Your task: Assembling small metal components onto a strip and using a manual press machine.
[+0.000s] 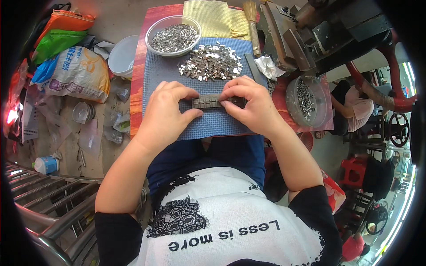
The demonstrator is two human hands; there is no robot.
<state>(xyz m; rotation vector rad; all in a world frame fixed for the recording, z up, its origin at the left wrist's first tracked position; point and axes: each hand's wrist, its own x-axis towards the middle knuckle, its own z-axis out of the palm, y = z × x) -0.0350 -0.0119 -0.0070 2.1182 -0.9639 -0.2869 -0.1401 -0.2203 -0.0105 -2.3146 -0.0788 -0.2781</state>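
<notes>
A grey metal block with a row of slots lies on the blue textured mat close to the table's near edge. My left hand pinches its left end between thumb and fingers. At its right end, the thumb and fingers of my right hand close over the block; whether a small piece sits in that pinch is hidden. Just beyond my hands, a loose heap of small metal pieces, silver and dark brown, spreads over the mat. A white bowl full of slim silver pieces stands behind, to the left.
At right stand a dark machine press, a clear tub of metal bits, crumpled white tissue and a straw brush. Left of the table are a filled sack, a white bucket and a metal rack. Another person sits at right.
</notes>
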